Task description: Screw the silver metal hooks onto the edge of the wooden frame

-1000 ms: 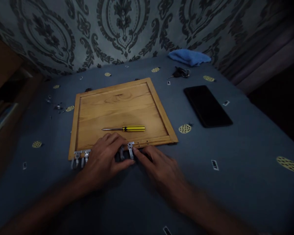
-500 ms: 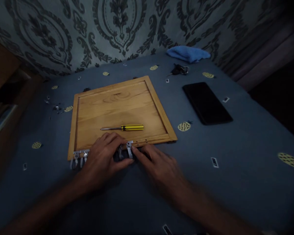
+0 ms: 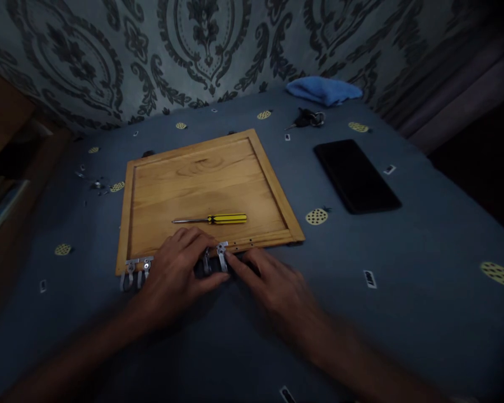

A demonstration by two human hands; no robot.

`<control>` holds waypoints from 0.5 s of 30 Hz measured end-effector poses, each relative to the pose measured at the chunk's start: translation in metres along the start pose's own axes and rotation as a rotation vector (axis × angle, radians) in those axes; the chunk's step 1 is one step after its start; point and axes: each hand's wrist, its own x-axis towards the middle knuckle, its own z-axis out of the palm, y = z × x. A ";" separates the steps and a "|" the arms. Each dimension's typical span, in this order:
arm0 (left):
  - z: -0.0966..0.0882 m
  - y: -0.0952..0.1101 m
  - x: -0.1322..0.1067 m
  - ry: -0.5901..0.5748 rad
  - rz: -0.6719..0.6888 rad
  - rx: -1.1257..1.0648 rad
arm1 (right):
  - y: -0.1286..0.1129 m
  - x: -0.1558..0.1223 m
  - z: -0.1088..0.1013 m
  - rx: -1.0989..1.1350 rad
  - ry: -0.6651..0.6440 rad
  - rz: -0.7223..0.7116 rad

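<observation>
A square wooden board (image 3: 205, 184) with a raised frame lies flat on a blue patterned cloth (image 3: 403, 235). A yellow-handled screwdriver (image 3: 212, 219) rests on the board near its front edge. Two metal hooks (image 3: 135, 270) hang from the front edge at the left. My left hand (image 3: 176, 274) lies palm down over that edge, fingers curled beside another metal hook (image 3: 222, 256). From the right, the fingertips of my right hand (image 3: 273, 285) pinch this hook against the frame.
A black phone (image 3: 356, 176) lies to the right of the board. Behind it are a bunch of keys (image 3: 306, 118) and a folded blue cloth (image 3: 323, 90). Small metal parts (image 3: 97, 184) are scattered left of the board. A patterned wall rises behind.
</observation>
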 end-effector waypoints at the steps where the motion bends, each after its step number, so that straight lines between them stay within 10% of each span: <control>1: 0.000 0.000 0.000 -0.001 0.001 0.001 | 0.000 0.000 -0.001 0.002 -0.013 0.000; 15: 0.000 0.000 0.000 0.004 0.006 0.030 | -0.001 0.003 -0.001 -0.035 -0.008 0.005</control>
